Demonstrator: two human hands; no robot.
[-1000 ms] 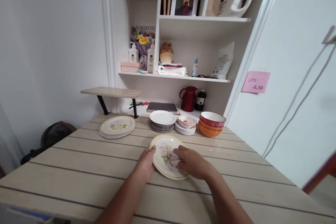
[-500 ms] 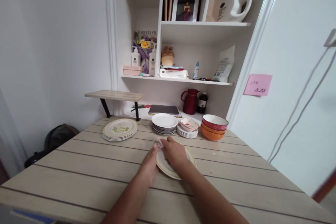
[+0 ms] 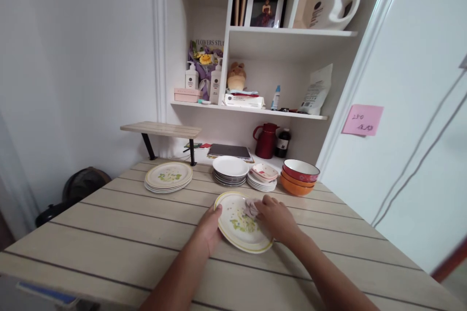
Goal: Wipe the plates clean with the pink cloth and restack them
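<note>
A cream plate (image 3: pixel 233 243) with a yellow rim and a green floral print is tilted up a little above the wooden table. My left hand (image 3: pixel 209 227) grips its left edge, thumb on the rim and the other fingers hidden underneath. My right hand (image 3: pixel 278 218) is closed on a crumpled pale pinkish cloth (image 3: pixel 251 208), which presses against the upper right of the plate's face. Similar floral plates (image 3: pixel 169 175) lie stacked on the left of the table.
White plates (image 3: pixel 230 166) stand stacked at the back middle, beside small dishes (image 3: pixel 264 173). Red and orange bowls (image 3: pixel 297 180) are nested at the back right. A small raised shelf (image 3: pixel 160 129) stands back left; a red jug (image 3: pixel 266 141) is behind.
My right hand has moved the cloth from the plate's left rim across to its upper right, uncovering the floral print. The left hand stays at the left edge; the view shifted slightly.
</note>
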